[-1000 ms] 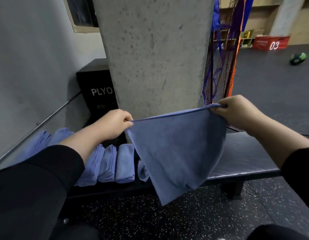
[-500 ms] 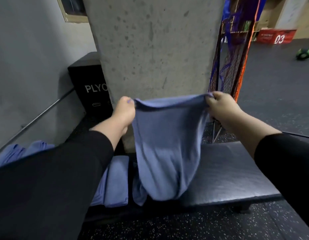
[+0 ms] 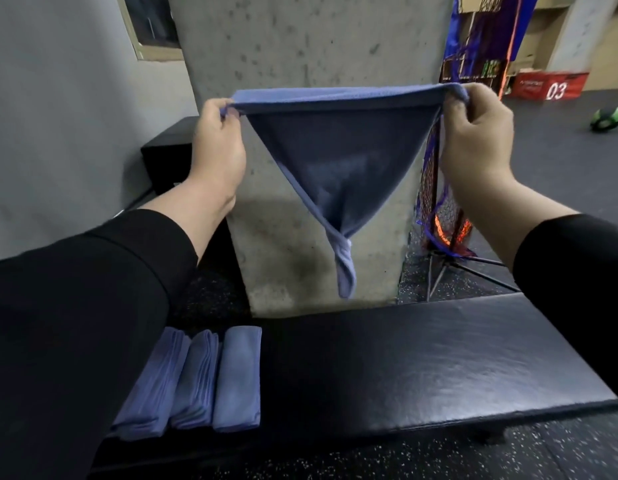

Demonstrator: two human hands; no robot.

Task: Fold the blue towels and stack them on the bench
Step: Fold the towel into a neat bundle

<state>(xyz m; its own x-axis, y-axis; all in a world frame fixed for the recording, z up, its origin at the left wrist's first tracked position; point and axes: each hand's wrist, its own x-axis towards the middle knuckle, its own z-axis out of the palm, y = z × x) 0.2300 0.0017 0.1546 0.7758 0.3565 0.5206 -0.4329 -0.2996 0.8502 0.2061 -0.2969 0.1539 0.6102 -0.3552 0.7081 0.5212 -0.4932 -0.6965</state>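
Observation:
A blue towel (image 3: 338, 161) hangs in the air in front of the concrete pillar, stretched taut along its top edge and tapering to a point below. My left hand (image 3: 219, 143) pinches its left corner and my right hand (image 3: 477, 129) pinches its right corner. The towel's lower tip hangs above the black padded bench (image 3: 421, 368) without touching it. Three folded blue towels (image 3: 196, 379) lie side by side on the bench's left part, partly hidden behind my left sleeve.
A concrete pillar (image 3: 311, 39) stands right behind the bench. A black plyo box (image 3: 165, 150) sits at its left by the grey wall. A netted frame (image 3: 473, 64), a red box (image 3: 549, 86) and a green ball (image 3: 607, 119) are at the right.
Both hands have risen and spread apart, pulling the towel's top edge tight. The towel has lifted clear of the bench and now hangs as a narrow triangle.

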